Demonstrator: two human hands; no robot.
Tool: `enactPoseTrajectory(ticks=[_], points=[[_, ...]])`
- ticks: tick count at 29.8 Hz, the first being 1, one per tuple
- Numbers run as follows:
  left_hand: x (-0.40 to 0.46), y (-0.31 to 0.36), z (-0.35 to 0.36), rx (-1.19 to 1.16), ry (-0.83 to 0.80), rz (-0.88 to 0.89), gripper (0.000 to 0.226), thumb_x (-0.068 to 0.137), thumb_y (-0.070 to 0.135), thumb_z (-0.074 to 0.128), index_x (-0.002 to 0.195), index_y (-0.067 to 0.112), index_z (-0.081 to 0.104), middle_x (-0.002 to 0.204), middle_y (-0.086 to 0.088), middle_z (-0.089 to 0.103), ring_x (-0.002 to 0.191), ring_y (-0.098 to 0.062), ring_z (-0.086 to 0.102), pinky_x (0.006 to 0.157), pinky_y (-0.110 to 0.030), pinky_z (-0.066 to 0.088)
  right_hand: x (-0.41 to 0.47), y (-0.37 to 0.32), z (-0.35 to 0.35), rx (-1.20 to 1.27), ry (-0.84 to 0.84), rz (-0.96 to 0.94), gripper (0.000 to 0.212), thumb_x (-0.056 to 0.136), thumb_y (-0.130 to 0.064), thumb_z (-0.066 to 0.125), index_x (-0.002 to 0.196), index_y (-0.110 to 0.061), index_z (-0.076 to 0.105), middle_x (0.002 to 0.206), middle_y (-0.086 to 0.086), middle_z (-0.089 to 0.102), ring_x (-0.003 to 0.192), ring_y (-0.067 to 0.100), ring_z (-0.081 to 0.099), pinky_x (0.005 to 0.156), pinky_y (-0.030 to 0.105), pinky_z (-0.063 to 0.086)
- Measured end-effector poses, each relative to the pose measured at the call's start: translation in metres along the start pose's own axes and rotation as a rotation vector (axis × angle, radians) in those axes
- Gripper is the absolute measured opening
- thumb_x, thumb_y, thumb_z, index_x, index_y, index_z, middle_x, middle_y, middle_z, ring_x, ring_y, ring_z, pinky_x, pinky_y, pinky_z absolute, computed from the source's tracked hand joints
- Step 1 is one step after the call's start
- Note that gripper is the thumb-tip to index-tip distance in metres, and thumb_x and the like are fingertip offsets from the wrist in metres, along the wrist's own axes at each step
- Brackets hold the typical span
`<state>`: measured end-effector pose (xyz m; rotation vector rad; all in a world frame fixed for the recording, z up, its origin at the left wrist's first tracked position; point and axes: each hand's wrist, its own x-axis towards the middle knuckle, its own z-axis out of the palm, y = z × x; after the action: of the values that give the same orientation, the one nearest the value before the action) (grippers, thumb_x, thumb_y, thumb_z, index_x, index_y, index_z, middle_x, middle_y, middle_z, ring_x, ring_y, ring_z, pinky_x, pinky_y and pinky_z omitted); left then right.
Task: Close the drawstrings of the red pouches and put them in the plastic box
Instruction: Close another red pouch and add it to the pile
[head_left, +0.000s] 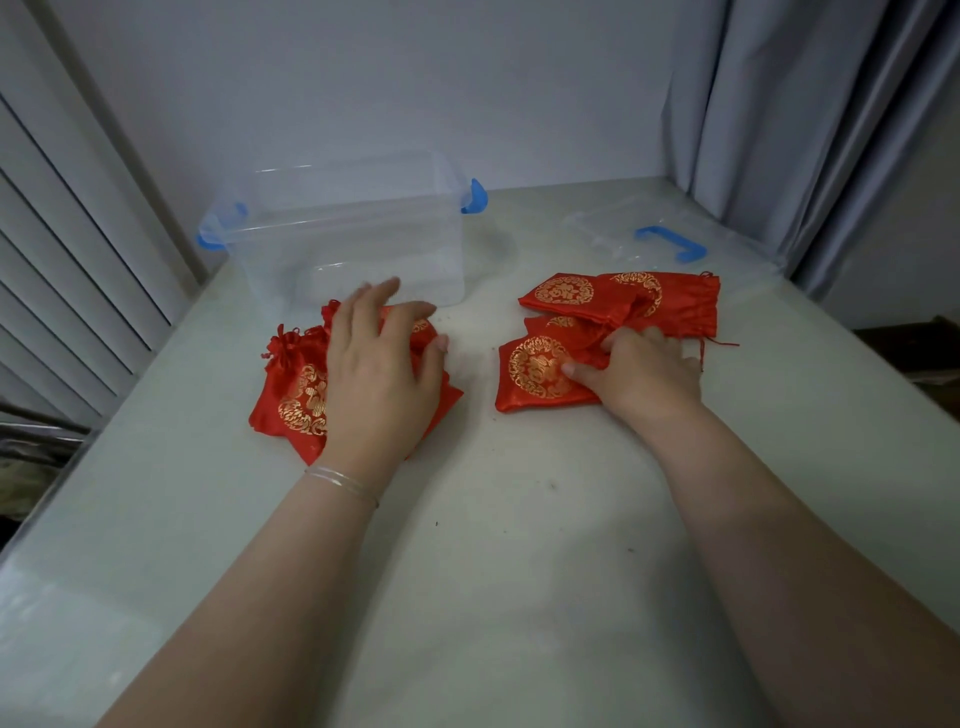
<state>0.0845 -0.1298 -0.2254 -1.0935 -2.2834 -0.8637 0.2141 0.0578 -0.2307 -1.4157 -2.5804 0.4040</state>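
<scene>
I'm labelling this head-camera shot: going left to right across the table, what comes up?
Left pile of red pouches under the left hand → right pile of red pouches under the right hand. Behind them: clear plastic box → its lid.

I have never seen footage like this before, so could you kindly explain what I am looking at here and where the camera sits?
There is no machine here: a person wears a camera on the head, looking down at their own two hands. On the pale table lie two heaps of red pouches. The left hand rests with straight fingers on the left heap, whose tops look cinched. The right hand curls onto the flat pouches of the right heap. Behind stand a clear plastic box, apparently empty, and its lid.
</scene>
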Motion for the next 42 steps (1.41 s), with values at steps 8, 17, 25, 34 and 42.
enactPoseTrajectory(ticks=[8,17,25,34,42], points=[[-0.003,0.011,0.0,-0.156,-0.147,0.053,0.048,0.089,0.046,0.042,0.122,0.015,0.058,0.13,0.0,0.056,0.126,-0.018,0.044,0.104,-0.02,0.026,-0.011,-0.009,-0.008,0.249,0.24,-0.303,0.025,0.083,-0.044,0.064,0.104,-0.03,0.062,0.117,-0.004,0.052,0.114,0.019,0.044,0.098,0.037,0.029],[-0.006,0.028,-0.013,-0.542,-0.413,-0.107,0.055,0.075,0.065,0.061,0.115,0.028,0.057,0.105,0.018,0.063,0.097,0.008,0.057,0.079,-0.006,0.041,-0.053,-0.034,-0.03,0.973,0.132,-0.778,0.01,0.081,-0.002,0.068,0.087,-0.009,0.065,0.088,-0.001,0.063,0.088,0.007,0.06,0.082,0.018,0.045],[-0.006,0.031,-0.03,-1.038,-0.701,-0.457,0.038,0.075,0.03,0.071,0.1,0.001,0.068,0.094,-0.017,0.072,0.082,-0.028,0.069,0.076,-0.034,0.057,-0.053,-0.036,-0.032,1.409,-0.161,-0.509,0.028,0.086,-0.002,0.062,0.111,-0.011,0.056,0.095,0.0,0.071,0.095,0.009,0.067,0.086,0.025,0.052],[-0.009,0.029,-0.012,-1.136,-0.516,-0.69,0.023,0.09,0.022,0.06,0.106,0.007,0.067,0.098,-0.01,0.074,0.09,-0.021,0.07,0.076,-0.03,0.058,-0.043,-0.026,-0.016,0.705,-0.445,-0.323,0.021,0.097,-0.028,0.049,0.077,-0.023,0.053,0.065,-0.003,0.053,0.048,0.006,0.051,0.049,0.024,0.049],[-0.001,0.022,-0.02,-1.158,-0.227,-0.71,0.033,0.101,0.029,0.041,0.104,0.012,0.069,0.052,0.013,0.06,0.05,0.001,0.054,0.051,-0.013,0.044,-0.034,-0.02,-0.018,0.791,-0.365,-0.34,0.006,0.09,-0.027,0.062,0.087,-0.024,0.066,0.059,-0.008,0.055,0.044,0.0,0.054,0.056,0.028,0.052]])
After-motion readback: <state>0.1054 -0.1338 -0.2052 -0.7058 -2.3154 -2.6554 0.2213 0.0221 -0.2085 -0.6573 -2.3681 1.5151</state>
